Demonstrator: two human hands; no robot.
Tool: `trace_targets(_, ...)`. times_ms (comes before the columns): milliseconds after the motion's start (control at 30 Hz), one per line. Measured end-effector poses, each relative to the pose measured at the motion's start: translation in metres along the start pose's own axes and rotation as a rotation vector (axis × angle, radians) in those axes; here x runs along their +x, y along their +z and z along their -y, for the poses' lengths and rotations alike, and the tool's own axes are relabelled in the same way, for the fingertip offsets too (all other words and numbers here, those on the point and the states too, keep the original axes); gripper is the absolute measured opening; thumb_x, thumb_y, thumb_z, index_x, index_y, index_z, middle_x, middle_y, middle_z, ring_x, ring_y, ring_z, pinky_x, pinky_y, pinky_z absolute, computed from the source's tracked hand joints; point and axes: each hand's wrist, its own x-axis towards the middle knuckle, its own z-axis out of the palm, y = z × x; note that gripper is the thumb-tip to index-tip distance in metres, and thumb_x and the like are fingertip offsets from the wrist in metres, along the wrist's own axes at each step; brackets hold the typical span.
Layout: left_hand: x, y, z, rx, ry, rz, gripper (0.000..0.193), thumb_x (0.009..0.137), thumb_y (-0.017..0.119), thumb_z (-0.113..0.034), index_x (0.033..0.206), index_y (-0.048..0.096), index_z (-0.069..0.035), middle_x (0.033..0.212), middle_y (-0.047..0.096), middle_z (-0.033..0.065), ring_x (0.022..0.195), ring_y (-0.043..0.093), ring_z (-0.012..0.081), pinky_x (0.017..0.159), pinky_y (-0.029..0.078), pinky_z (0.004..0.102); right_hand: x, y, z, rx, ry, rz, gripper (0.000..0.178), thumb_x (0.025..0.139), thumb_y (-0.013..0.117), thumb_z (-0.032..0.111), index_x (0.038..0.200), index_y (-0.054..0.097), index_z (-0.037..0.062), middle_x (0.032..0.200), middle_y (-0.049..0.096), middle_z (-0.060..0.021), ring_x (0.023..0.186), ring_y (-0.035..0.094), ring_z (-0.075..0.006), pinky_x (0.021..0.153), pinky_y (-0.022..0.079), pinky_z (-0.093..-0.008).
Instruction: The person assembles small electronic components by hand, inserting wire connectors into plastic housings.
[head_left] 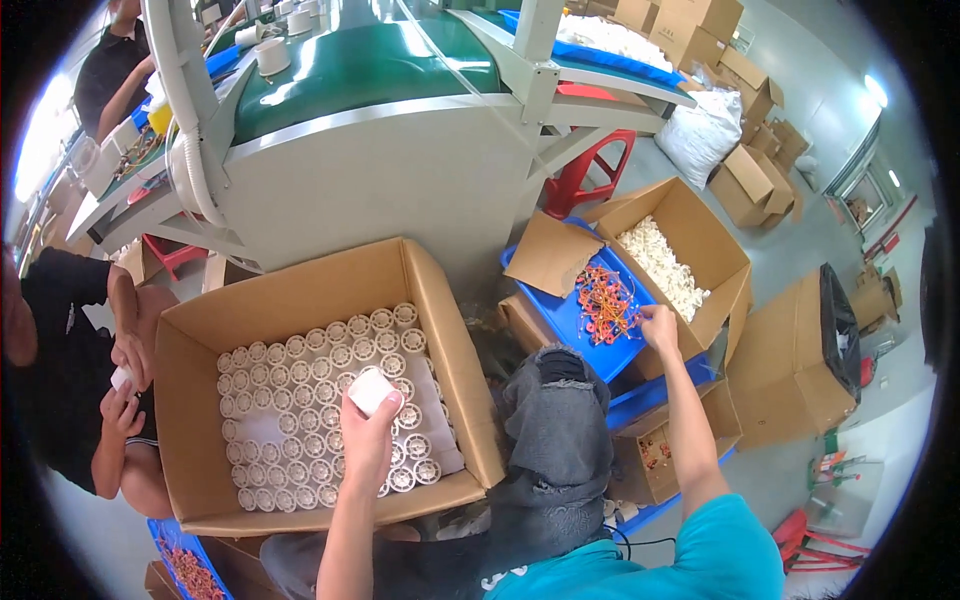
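Observation:
My left hand [366,432] is closed round a white, rounded-square plastic housing [373,391], above a large open cardboard box [455,350]. Rows of round white plastic parts [300,372] with slotted faces fill much of this box. On the right, my right hand [658,329] has its fingers pinched at the edge of a pile of small red-orange wired parts [604,303]. The pile lies in a blue tray [562,318]; what the fingertips hold, if anything, is too small to make out.
Beside the tray stands a carton [722,262] of small white pieces [662,262]. A green conveyor belt [370,65] is ahead. At left, a seated co-worker's hands [122,385] hold a white part. A red stool [595,165] and a lined carton [790,365] are at right.

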Motion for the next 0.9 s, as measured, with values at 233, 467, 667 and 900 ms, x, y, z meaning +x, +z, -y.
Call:
trace_targets(233,-0.001,0.0,0.0,0.072,0.001,-0.005,0.039,0.085,0.072,-0.001,0.118,0.053,0.005,0.106,0.063,0.009,0.095,0.061,0.0154,0.087,0.05,0.0301,-0.003,-0.004,0.022,-0.098,0.017,-0.075,0.021,0.078,0.061,0.006,0.094,0.075,0.0048,0.096,0.07,-0.0232,0.093,0.068,-0.0395,0.083,0.054,-0.0468)
trace_targets(467,-0.001,0.001,0.004,0.178,-0.003,0.0,0.038,0.081,0.078,-0.007,0.112,0.059,0.003,0.098,0.064,0.0044,0.087,0.06,0.0117,0.079,0.048,0.0276,0.014,-0.011,0.009,-0.059,-0.158,-0.171,0.024,0.077,0.061,0.004,0.097,0.074,0.0031,0.097,0.069,-0.0241,0.093,0.067,-0.0397,0.082,0.053,-0.0485)
trace_targets(667,-0.005,0.0,0.001,0.238,0.018,0.009,0.039,0.079,0.08,-0.007,0.11,0.058,0.001,0.098,0.064,0.0043,0.087,0.06,0.0116,0.078,0.049,0.0277,0.008,-0.004,0.017,-0.195,-0.046,0.168,0.022,0.076,0.065,0.008,0.094,0.074,0.0015,0.098,0.07,-0.0256,0.093,0.068,-0.0398,0.082,0.054,-0.0472)
trace_targets(900,0.002,0.006,0.004,0.205,0.081,-0.016,0.035,0.079,0.077,-0.003,0.108,0.058,0.0,0.094,0.065,0.0078,0.081,0.064,0.0151,0.071,0.053,0.0302,0.013,-0.021,0.017,-0.074,-0.146,-0.411,0.025,0.083,0.061,0.005,0.107,0.068,0.0037,0.095,0.067,-0.0216,0.083,0.066,-0.042,0.076,0.053,-0.05)
